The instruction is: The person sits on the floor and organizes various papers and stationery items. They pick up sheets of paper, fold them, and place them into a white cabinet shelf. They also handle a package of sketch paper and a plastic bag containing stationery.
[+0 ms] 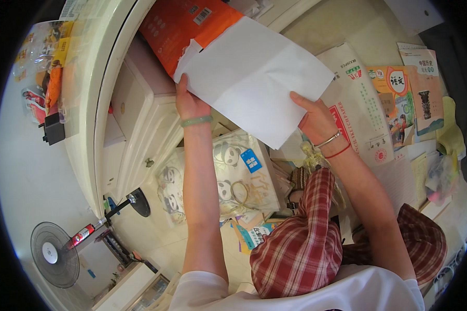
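White paper (259, 78) against orange packet (184, 31) — books (393, 106) right, fan (52, 254) lower left

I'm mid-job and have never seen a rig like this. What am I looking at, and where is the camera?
There is no machine here, just a person's two bare hands. The single picture comes from a wide fisheye camera on their head, looking down, so straight edges bend near the rim. The left hand grips white paper that overlaps an orange packet; the right hand grips the paper's right side. To the right lie a large white-and-red packet and an orange booklet. Lower in the view is a panda-patterned package.
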Available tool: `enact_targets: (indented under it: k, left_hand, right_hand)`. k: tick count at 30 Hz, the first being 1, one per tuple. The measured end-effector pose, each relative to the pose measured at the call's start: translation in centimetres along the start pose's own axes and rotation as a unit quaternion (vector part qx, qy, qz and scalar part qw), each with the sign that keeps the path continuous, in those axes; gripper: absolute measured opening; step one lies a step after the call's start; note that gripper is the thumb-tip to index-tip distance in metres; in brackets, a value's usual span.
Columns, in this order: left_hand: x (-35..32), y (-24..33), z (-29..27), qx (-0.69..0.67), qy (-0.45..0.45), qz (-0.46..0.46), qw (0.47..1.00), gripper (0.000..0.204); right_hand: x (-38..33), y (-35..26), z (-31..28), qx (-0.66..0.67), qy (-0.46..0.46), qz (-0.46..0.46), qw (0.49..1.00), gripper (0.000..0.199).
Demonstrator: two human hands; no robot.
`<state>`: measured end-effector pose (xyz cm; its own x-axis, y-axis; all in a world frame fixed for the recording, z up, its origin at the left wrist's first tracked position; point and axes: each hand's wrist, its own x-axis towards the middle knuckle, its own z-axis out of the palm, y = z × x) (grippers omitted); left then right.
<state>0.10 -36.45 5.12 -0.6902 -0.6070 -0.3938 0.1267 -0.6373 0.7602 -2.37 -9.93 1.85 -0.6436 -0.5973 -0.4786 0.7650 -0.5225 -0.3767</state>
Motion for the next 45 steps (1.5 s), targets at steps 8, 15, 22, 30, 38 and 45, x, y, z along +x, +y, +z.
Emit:
enact_targets:
  k: [8, 15, 22, 30, 38, 45]
  left_hand:
    - [1.3, 0.5, 2.1, 0.020, 0.019, 0.025, 0.999, 0.042]
    - [0.2, 0.3, -0.5, 0.046, -0.008, -0.014, 0.999, 0.039]
    - [1.2, 0.8, 0.3, 0.084, -0.031, 0.002, 0.996, 0.037]
    - [1.3, 0.9, -0.2, 0.068, -0.029, -0.028, 0.997, 0.046]
    - [-1.0, 0.2, -1.6, 0.053, -0.063, -0.072, 0.994, 0.042]
    - [1.4, 1.2, -1.9, 0.095, -0.047, -0.070, 0.992, 0.046]
  right_hand:
    - [0.1, 0.0, 0.0, 0.008, -0.016, 0.013, 1.000, 0.040]
    - [-0.3, 0.6, 0.2, -0.073, 0.003, 0.018, 0.997, 0.044]
    - [0.2, 0.7, 2.1, -0.071, -0.013, 0.014, 0.997, 0.044]
    - [-0.5, 0.0, 1.3, -0.156, -0.036, 0.055, 0.986, 0.041]
    - [1.1, 0.4, 3.0, -0.142, -0.032, 0.070, 0.987, 0.038]
    - [0.8, -0.7, 3.5, -0.163, -0.025, 0.048, 0.985, 0.039]
